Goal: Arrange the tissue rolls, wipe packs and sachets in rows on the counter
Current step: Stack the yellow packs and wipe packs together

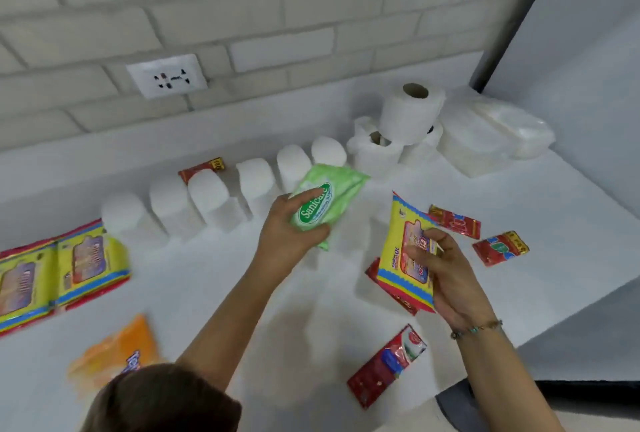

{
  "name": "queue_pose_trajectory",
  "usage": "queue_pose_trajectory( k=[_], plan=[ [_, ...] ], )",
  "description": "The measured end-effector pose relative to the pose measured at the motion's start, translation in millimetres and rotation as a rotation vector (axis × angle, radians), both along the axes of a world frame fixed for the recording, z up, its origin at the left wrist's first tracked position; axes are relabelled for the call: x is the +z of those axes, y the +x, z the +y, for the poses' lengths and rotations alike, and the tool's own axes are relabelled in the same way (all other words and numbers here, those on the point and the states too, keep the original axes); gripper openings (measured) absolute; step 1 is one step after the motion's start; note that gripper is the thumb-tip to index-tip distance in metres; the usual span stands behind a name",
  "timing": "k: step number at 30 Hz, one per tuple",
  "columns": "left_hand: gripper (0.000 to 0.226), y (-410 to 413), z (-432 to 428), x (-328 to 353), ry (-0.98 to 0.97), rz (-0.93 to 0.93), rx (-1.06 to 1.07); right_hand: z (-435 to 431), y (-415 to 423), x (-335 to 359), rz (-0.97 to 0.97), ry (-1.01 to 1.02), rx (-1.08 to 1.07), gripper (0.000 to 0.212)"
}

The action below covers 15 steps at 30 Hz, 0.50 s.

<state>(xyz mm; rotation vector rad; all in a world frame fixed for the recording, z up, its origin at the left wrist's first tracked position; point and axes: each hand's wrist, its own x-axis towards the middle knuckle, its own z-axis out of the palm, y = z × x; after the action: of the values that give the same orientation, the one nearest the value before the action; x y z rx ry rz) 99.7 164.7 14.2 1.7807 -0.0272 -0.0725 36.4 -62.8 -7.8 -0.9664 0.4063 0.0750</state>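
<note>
Green plastic with a white-rimmed oval label reading "Sanicare": the soft green wipe pack [325, 203] is gripped by the left hand [287, 234], thumb across the label, over the white table [554, 224]. Right of that pack, the right hand [446, 276] pinches a yellow wipe pack with red-and-blue edges [405, 251], whose print is too blurred to read. Just behind the green pack runs a row of white tissue rolls [211, 192], side by side. Behind and to its right, rolls with brown cardboard cores [408, 113] are stacked. Far left of it lie two matching yellow packs [69, 265], with an orange pack [117, 352] nearer the person. Red foil sachets [500, 246] lie scattered right of the green pack — lettering illegible.
</note>
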Motion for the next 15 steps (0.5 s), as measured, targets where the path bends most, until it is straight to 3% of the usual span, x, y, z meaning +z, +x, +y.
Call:
queue_pose_trajectory(
  k=[2, 4, 9, 15],
  plan=[
    [0.051, -14, 47, 2, -0.024, -0.024, 0.139, 42, 10, 5, -0.027, -0.057, 0.094, 0.057],
    [0.05, -23, 89, 2, -0.02, -0.05, 0.261, 83, 18, 12, -0.053, -0.148, 0.145, 0.05],
    [0.054, -40, 190, 7, 0.051, -0.046, 0.522, 188, 33, 33, -0.12, -0.45, 0.277, 0.07],
    [0.066, -59, 312, 1, 0.083, -0.031, 0.735, 316, 50, 48, -0.305, -0.633, 0.414, 0.06]
  ],
)
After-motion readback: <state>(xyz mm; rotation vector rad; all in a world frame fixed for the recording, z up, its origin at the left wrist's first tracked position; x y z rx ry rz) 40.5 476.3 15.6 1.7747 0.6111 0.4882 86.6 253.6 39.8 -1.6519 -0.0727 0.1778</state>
